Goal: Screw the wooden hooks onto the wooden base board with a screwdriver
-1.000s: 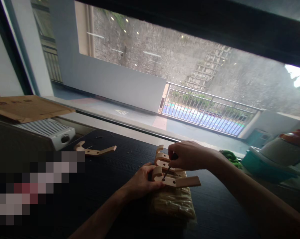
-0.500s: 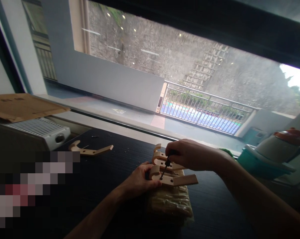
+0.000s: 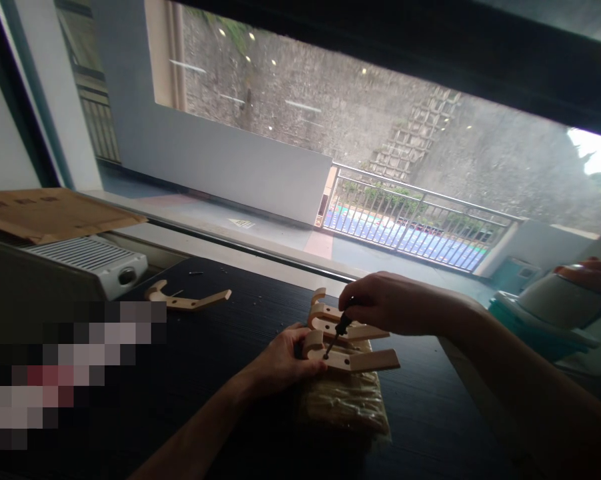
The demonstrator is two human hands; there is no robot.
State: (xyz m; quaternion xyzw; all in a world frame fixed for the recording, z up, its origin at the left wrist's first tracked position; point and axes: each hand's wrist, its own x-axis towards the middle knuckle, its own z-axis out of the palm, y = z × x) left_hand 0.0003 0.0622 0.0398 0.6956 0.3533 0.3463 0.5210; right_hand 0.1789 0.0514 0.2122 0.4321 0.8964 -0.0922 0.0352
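Note:
Several curved wooden hook pieces (image 3: 353, 360) lie stacked on a plastic-wrapped bundle (image 3: 345, 403) on the dark table (image 3: 220, 347). My left hand (image 3: 280, 363) is closed round the curled end of the nearest hook piece and steadies it. My right hand (image 3: 388, 303) is closed on a small dark screwdriver (image 3: 336, 333), whose tip stands in a hole of that same piece. Another single wooden hook piece (image 3: 188, 300) lies apart at the left.
A white ribbed appliance (image 3: 93, 263) with brown cardboard (image 3: 45, 213) on it stands at the left. A teal and white object (image 3: 545, 313) sits at the right edge. A window sill (image 3: 260, 253) runs behind the table. Small screws lie scattered near the far hook piece.
The view has shifted a little. My right hand has stayed over the hook piece with the screwdriver tip in the hole; my left hand keeps its hold.

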